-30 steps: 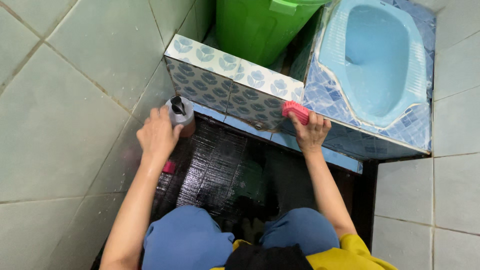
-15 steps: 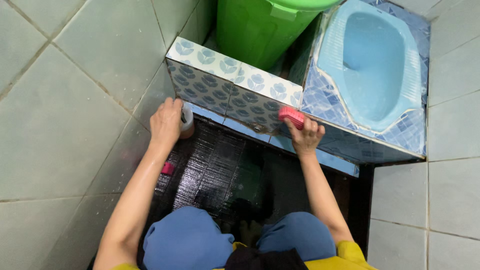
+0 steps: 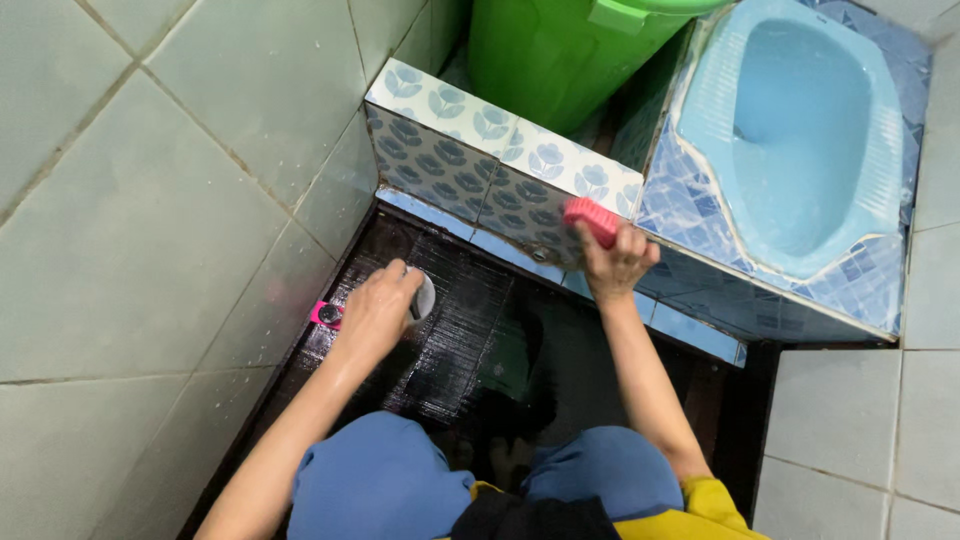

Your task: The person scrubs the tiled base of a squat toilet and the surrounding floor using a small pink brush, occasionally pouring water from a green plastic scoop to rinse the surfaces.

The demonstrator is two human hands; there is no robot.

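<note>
1. Furthest left of the low patterned-tile wall (image 3: 470,140), a small pink object (image 3: 326,314) lies on the wet black floor (image 3: 470,330) against the side wall. We judge it could get kicked or washed away if water runs that way.
2. Our left hand (image 3: 378,312), below the tile wall's left end, is curled down over a grey-topped container (image 3: 422,296) standing on the floor. The grip looks closed on it, but wet fingers could slip and tip it over.
3. Our right hand (image 3: 612,262) is clamped on a pink scrub brush (image 3: 592,218), pressed against the tile wall's right end, just beside the blue squat toilet (image 3: 800,150). Pushing hard at that corner, the brush could skid off the edge and our knuckles hit the tile.
4. Behind the tile wall stands a green bucket (image 3: 570,50). We crouch on slick flooring, so losing our footing is the main risk.
</note>
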